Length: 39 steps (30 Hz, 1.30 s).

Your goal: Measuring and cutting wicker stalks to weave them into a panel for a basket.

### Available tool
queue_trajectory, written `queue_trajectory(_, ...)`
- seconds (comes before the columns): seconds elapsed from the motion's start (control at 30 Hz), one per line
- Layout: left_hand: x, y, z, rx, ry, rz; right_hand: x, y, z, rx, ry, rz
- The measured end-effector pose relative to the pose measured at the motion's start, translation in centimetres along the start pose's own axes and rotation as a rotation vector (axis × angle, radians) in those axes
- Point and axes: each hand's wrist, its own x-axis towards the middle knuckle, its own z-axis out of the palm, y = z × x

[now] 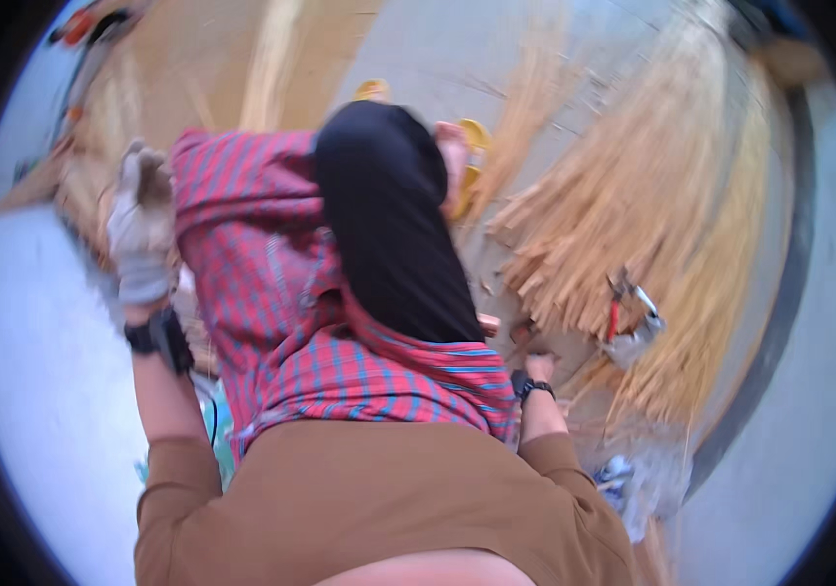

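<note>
My left hand [141,230], in a pale work glove, is raised beside my left knee. Its fingers are apart and nothing shows in them. Low by my right hip is my bare right hand [540,367], closed; whatever it may hold is hidden by blur. Just beyond it lies a small brown piece [523,334] that I cannot make out. A large fanned bundle of thin tan strips [623,195] spreads to the right of that hand. On the strips rest a red-handled tool [614,314] and a crumpled whitish item, perhaps a glove [641,340].
A red and blue checked cloth [252,215] covers my lap and left leg. Yellow sandals [475,146] are on the floor. More strips [530,107] lie ahead, others [91,186] to the left. Clear plastic wrapping [652,469] sits at lower right.
</note>
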Motion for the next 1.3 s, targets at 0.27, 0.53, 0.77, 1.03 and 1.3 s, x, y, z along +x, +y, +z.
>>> queue_trajectory(0.27, -2.8, -7.2, -20.8, 0.193, 0.554, -0.232, 2.3, -0.1, -2.8, 0.147, -0.306, -0.083)
queue_trajectory(0.53, -9.6, -24.1, -31.9, 0.392, 0.730, -0.769, 1.0, -2.7, -19.8, 1.243, -0.740, 0.181)
queue_trajectory(0.77, -7.9, -29.6, -34.9, 0.282, 0.735, -0.723, -4.5, -20.1, -38.7, 0.915, 0.116, -0.863)
queue_trajectory(1.03, -3.7, -32.4, -42.2, -0.106, 1.151, -0.677, -18.8, -46.2, -42.5, 0.355, -0.235, -1.125)
queue_trajectory(1.3, -0.7, -27.6, -43.0, -0.768, 1.168, -0.159, 0.1, -43.9, -23.9, -0.597, -0.596, -1.653)
